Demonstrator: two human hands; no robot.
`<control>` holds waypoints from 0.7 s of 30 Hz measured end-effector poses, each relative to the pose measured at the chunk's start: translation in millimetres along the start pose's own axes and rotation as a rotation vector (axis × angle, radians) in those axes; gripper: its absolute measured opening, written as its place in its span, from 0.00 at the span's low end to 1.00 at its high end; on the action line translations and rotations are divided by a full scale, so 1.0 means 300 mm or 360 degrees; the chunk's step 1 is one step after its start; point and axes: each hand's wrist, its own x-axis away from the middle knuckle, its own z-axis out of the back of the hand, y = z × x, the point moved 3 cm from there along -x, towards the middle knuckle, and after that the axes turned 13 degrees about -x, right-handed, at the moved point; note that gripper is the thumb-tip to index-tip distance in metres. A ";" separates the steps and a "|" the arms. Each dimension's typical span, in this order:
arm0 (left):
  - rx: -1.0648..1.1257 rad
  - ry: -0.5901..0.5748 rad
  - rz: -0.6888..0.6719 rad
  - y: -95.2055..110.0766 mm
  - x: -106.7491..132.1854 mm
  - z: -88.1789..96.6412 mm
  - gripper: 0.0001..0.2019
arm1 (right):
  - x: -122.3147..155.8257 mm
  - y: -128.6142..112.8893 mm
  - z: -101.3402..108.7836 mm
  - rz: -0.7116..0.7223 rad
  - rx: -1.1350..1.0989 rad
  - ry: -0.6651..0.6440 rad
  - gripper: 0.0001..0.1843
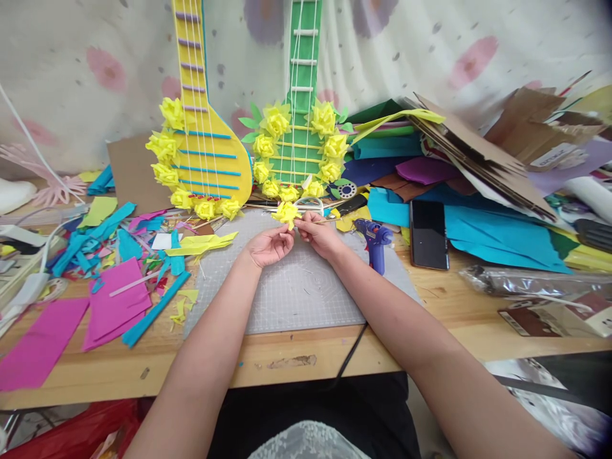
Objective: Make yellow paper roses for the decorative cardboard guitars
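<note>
Both my hands meet over the grey cutting mat (296, 293) and pinch a small yellow paper flower (287, 213). My left hand (270, 245) holds it from below with fingers curled. My right hand (318, 234) grips it from the right, fingers closed. Just behind stand two paper guitars: a yellow one (205, 153) and a green one (301, 127), each edged with yellow paper flowers.
A blue glue gun (376, 239) stands right of the mat, its cord running off the table edge. A black phone (428, 234) lies further right. Scissors (308, 204) lie behind the flower. Pink and blue paper scraps (115, 299) cover the left; coloured sheets and cardboard (478, 159) pile at right.
</note>
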 end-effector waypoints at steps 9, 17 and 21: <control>0.0089 0.0084 -0.0234 0.009 -0.002 -0.009 0.07 | -0.003 0.006 0.005 0.0001 0.0000 0.0013 0.27; -0.0006 0.0235 -0.0312 0.000 -0.019 -0.006 0.06 | -0.013 0.021 0.016 0.0083 0.0123 0.0066 0.25; -0.0169 0.0451 -0.0517 0.005 -0.027 -0.001 0.02 | -0.008 0.030 0.009 0.0061 0.0230 0.0040 0.24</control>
